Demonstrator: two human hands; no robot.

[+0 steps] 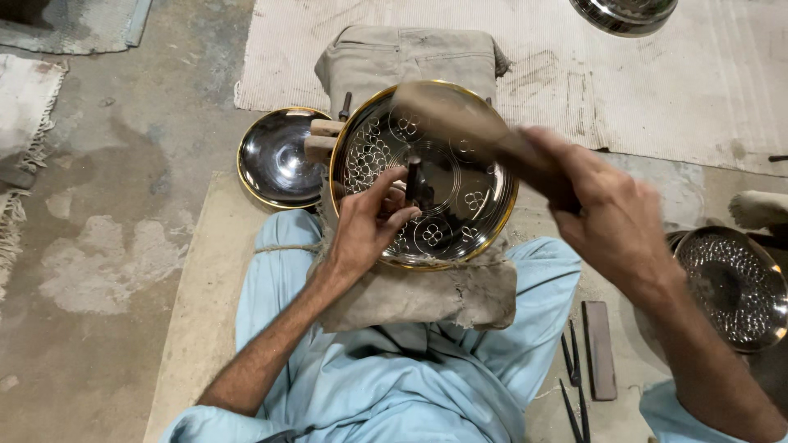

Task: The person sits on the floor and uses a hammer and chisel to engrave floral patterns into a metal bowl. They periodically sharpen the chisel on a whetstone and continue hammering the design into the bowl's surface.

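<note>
Left hand has a pinch grip on a short dark metal punch, tip on the round shiny gold-rimmed engraved plate lying on a coarse tan cloth pad over the lap. Right hand wraps a blurred wooden mallet. I'd say keep the punch upright and the taps light; that polished metal looks slippery.

Single head view, looking steeply down, close over lap
</note>
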